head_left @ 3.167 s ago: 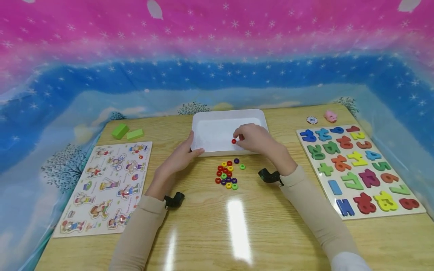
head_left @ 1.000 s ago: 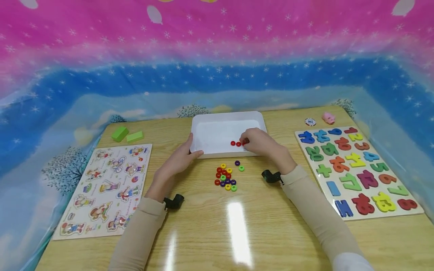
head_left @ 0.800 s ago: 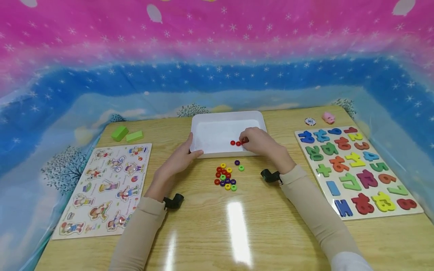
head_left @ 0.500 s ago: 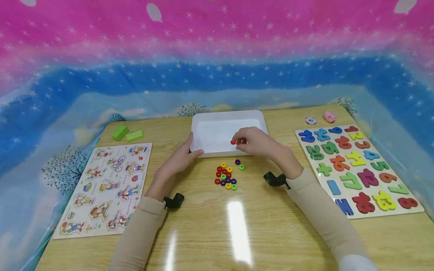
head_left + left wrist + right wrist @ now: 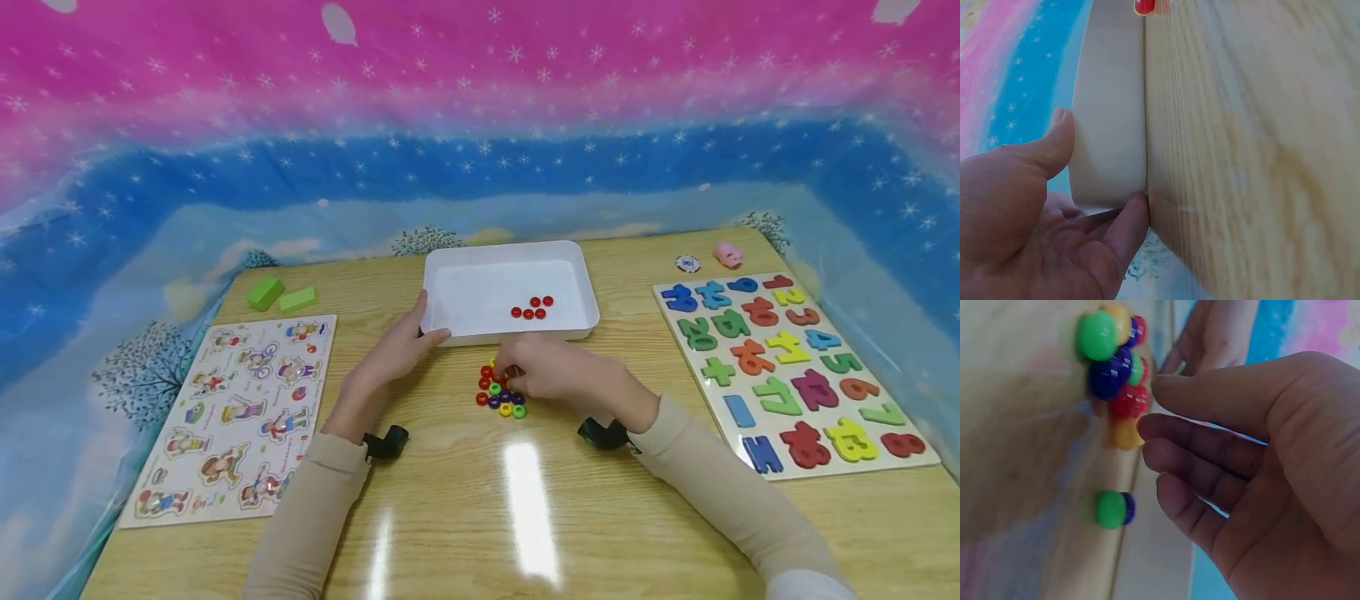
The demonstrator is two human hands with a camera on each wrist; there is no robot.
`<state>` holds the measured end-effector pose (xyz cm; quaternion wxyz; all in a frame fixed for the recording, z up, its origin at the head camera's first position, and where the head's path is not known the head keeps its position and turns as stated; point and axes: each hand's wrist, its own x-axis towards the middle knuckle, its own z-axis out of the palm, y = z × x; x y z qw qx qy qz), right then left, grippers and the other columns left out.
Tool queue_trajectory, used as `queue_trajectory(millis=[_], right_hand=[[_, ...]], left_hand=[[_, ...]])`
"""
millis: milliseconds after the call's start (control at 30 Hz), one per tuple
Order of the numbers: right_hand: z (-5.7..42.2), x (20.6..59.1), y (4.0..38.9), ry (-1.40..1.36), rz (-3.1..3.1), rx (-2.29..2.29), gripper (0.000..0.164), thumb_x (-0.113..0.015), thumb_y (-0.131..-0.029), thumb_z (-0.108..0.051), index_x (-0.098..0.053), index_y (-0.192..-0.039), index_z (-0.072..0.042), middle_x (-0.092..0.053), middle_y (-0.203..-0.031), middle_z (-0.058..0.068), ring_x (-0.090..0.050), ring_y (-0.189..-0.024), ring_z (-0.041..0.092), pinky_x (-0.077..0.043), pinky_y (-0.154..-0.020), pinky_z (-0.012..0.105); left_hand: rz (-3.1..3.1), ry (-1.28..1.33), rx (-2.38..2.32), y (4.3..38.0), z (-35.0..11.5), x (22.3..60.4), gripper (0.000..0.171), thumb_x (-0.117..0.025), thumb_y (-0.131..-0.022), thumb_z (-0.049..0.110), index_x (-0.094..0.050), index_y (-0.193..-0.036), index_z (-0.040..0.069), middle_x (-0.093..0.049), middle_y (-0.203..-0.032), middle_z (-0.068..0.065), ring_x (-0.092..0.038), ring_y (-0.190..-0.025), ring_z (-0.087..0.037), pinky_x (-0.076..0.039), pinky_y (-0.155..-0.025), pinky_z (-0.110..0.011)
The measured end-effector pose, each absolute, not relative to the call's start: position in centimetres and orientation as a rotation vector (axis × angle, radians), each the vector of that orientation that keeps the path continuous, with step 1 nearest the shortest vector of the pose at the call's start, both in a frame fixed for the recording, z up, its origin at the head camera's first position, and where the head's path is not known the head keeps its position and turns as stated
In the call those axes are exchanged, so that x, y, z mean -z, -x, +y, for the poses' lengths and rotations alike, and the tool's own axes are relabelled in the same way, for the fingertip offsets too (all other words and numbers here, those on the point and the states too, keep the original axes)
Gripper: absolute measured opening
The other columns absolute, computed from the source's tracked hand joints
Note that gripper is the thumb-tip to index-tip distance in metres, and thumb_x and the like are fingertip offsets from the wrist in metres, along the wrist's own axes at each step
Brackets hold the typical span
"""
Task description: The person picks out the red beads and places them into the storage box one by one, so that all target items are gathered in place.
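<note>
Grip by left hand [image 5: 396, 345] on near-left corner of white rectangular plastic-looking tray [image 5: 480, 287], presumably for steadiness. Right hand [image 5: 555, 367] at glossy multicoloured ring-shaped beads [image 5: 505, 397] on wood-grained table [image 5: 450, 500], fingertips narrowly parted, nothing visibly held. Five red rings [image 5: 528, 314] inside tray, apparently grouped by colour.

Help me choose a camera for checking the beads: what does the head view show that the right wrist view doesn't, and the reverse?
Only the head view shows five red beads inside the white tray, the picture board, number board, green blocks, chip and pink pig.

Only the right wrist view shows a green bead and purple bead lying apart from the bead pile, and the palm of the right hand.

Both show that pile, that hand, the left hand, the tray's outside, the table and the patterned cloth.
</note>
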<state>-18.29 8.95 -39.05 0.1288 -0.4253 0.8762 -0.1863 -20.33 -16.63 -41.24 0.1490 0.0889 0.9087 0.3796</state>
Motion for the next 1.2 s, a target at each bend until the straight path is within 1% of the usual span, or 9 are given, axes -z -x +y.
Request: queue_trajectory(millis=[167, 333, 633, 733, 933, 967, 1067, 1200], right_hand=[[8.9, 39.7, 18.0, 1.289, 2.587, 0.472, 0.013, -0.063, -0.086, -0.010, -0.072, -0.090, -0.019, -0.064, -0.084, -0.007, -0.052, -0.075, 0.006, -0.046, -0.071, 0.021], [8.8, 40.1, 17.8, 1.294, 2.635, 0.394, 0.013, -0.063, -0.085, -0.011, -0.070, -0.090, -0.021, -0.059, -0.081, -0.009, -0.049, -0.072, 0.007, -0.044, -0.068, 0.022], [8.7, 40.4, 17.7, 1.301, 2.695, 0.321, 0.007, -0.066, -0.083, -0.016, -0.068, -0.086, -0.022, -0.052, -0.076, -0.011, -0.046, -0.068, 0.008, -0.041, -0.063, 0.022], [8.9, 40.2, 17.8, 1.300, 2.700, 0.357, 0.006, -0.066, -0.083, -0.017, -0.069, -0.086, -0.022, -0.054, -0.078, -0.011, -0.047, -0.067, 0.007, -0.041, -0.062, 0.021], [9.9, 38.1, 18.6, 1.229, 2.751, 0.447, 0.014, -0.063, -0.082, -0.011, -0.070, -0.091, -0.019, -0.060, -0.087, -0.009, -0.048, -0.070, 0.007, -0.042, -0.062, 0.022], [10.2, 37.8, 18.9, 1.206, 2.772, 0.450, 0.016, -0.062, -0.082, -0.009, -0.070, -0.092, -0.019, -0.060, -0.088, -0.008, -0.049, -0.071, 0.008, -0.043, -0.063, 0.023], [11.2, 37.0, 20.1, 1.125, 2.847, 0.463, 0.015, -0.064, -0.083, -0.011, -0.071, -0.095, -0.018, -0.061, -0.090, -0.006, -0.051, -0.073, 0.010, -0.045, -0.066, 0.025], [12.4, 36.6, 21.7, 0.976, 2.932, 0.462, 0.018, -0.065, -0.084, -0.014, -0.070, -0.101, -0.015, -0.063, -0.094, -0.003, -0.055, -0.078, 0.014, -0.048, -0.070, 0.029]], left_hand=[[2.610, -0.264, -1.091, 20.3, -16.6, 41.2, 0.083, -0.046, -0.094, 0.048, 0.010, -0.149, 0.022, -0.002, -0.158, -0.002, -0.009, -0.145, -0.021, -0.018, -0.116, -0.046], [2.608, -0.256, -1.088, 20.3, -16.6, 41.1, 0.083, -0.046, -0.093, 0.049, 0.010, -0.149, 0.022, -0.002, -0.158, -0.003, -0.010, -0.145, -0.021, -0.019, -0.116, -0.046], [2.605, -0.249, -1.099, 20.3, -16.7, 41.1, 0.083, -0.045, -0.094, 0.049, 0.010, -0.149, 0.022, -0.003, -0.158, -0.003, -0.010, -0.145, -0.021, -0.019, -0.116, -0.045], [2.603, -0.249, -1.102, 20.2, -16.6, 41.1, 0.083, -0.046, -0.094, 0.048, 0.010, -0.149, 0.021, -0.003, -0.158, -0.003, -0.011, -0.145, -0.021, -0.020, -0.116, -0.045], [2.597, -0.255, -1.106, 20.2, -16.4, 41.0, 0.083, -0.045, -0.093, 0.050, 0.010, -0.149, 0.024, -0.002, -0.158, -0.002, -0.009, -0.145, -0.021, -0.019, -0.116, -0.046], [2.597, -0.261, -1.106, 20.3, -16.4, 41.0, 0.083, -0.045, -0.093, 0.051, 0.011, -0.148, 0.024, -0.001, -0.158, -0.002, -0.008, -0.145, -0.020, -0.018, -0.116, -0.046], [2.597, -0.265, -1.102, 20.2, -16.4, 41.0, 0.083, -0.044, -0.093, 0.052, 0.012, -0.148, 0.025, 0.000, -0.158, -0.001, -0.007, -0.145, -0.020, -0.017, -0.117, -0.045], [2.598, -0.262, -1.102, 20.2, -16.5, 40.9, 0.082, -0.044, -0.094, 0.049, 0.011, -0.148, 0.024, 0.000, -0.158, -0.001, -0.007, -0.145, -0.020, -0.017, -0.117, -0.045]])
